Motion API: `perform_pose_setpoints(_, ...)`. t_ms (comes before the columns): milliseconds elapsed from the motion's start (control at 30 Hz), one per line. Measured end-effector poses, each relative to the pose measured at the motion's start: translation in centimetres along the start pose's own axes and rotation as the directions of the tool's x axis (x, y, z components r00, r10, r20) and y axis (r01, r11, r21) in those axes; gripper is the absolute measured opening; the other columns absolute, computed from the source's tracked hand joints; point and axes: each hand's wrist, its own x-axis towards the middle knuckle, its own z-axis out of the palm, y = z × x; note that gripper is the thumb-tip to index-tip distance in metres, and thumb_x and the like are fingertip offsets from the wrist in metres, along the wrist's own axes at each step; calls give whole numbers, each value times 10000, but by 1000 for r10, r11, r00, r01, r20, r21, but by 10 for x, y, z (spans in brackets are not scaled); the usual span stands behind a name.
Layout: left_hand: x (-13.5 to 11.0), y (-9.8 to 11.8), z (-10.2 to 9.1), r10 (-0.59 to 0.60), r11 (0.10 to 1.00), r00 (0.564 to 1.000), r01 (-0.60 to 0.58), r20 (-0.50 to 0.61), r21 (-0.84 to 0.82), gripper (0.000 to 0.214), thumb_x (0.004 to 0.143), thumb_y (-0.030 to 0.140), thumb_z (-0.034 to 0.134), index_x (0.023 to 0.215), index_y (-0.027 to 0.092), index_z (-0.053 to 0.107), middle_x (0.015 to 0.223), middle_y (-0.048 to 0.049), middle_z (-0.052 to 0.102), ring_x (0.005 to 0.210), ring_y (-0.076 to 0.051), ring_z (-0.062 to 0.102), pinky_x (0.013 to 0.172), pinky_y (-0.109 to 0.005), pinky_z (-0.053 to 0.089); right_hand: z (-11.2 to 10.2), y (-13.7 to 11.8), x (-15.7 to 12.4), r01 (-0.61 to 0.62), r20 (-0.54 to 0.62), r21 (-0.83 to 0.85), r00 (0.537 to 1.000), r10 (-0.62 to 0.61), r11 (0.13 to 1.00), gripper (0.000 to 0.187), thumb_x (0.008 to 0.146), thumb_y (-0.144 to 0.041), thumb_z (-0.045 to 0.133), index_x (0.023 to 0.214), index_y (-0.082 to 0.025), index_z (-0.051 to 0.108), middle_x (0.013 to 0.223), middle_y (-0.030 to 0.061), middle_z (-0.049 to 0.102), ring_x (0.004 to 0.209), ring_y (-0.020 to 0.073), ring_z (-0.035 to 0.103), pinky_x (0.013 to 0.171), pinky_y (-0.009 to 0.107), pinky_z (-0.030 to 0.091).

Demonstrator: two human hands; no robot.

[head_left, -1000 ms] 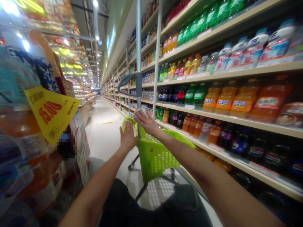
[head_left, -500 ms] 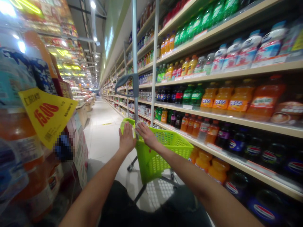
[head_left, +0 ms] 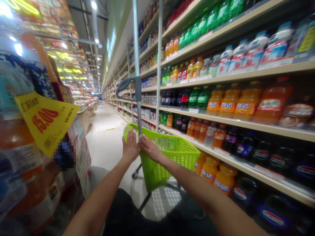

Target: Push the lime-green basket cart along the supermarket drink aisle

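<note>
right hand | moved down pole | lower orange bottles | more in view

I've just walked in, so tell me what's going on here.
A person's left hand lies flat at the near end of a lime-green perforated plastic shopping cart. The right hand is by the lower part of a tall silver metal pole; whether it holds anything is unclear. The cart stands beside beige shelves of bottled drinks.

A yellow price tag reads 15.00 (in red), and orange bottles read 芬达.
</note>
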Motion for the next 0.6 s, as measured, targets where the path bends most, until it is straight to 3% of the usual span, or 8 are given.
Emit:
perform_pose_setpoints(67,0,0,1,1,1000,1000,-1,7,4,655,781,295,408,1361,47,235,1446,-188,200,1349,-262,141,1068,-524,111,0,-3,-4,-4,-2,1,1000,4,1000,294,866,-338,497,1118,-190,520,1147,67,534,956,169,555,814,374,481)
perform_pose_setpoints(133,1,-1,0,3,1000,1000,-3,19,1,668,771,291,418,1366,54,227,1447,-184,201,1350,-261,137,1068,-526,110,-3,-1,2,-16,-8,-1,1000,16,1000,298,882,-312,464,1153,-198,510,1199,89,517,1059,206,521,864,413,464)
perform_pose_setpoints(267,5,-3,-5,0,1000,999,-1,35,9,706,752,287,435,1375,55,196,1457,-175,174,1354,-258,121,1068,-529,110,-10,13,34,-58,-70,-19,996,56,998,373,912,-192,319,1259,-177,453,1350,105,417,1334,228,206,1041,467,326)
perform_pose_setpoints(400,5,-4,-8,3,1000,999,-4,47,29,715,754,285,430,1377,45,177,1462,-177,149,1357,-253,102,1072,-523,100,-9,19,52,-87,-94,-41,992,83,995,395,898,-124,304,1260,-156,461,1375,99,391,1353,201,72,1071,461,283)
perform_pose_setpoints(600,-6,-10,1,2,999,997,-4,72,34,694,765,292,428,1376,64,192,1464,-164,158,1359,-247,98,1069,-523,111,13,6,6,4,32,-10,999,-4,1000,353,897,-126,354,1215,-159,506,1343,99,435,1345,199,110,1057,458,311)
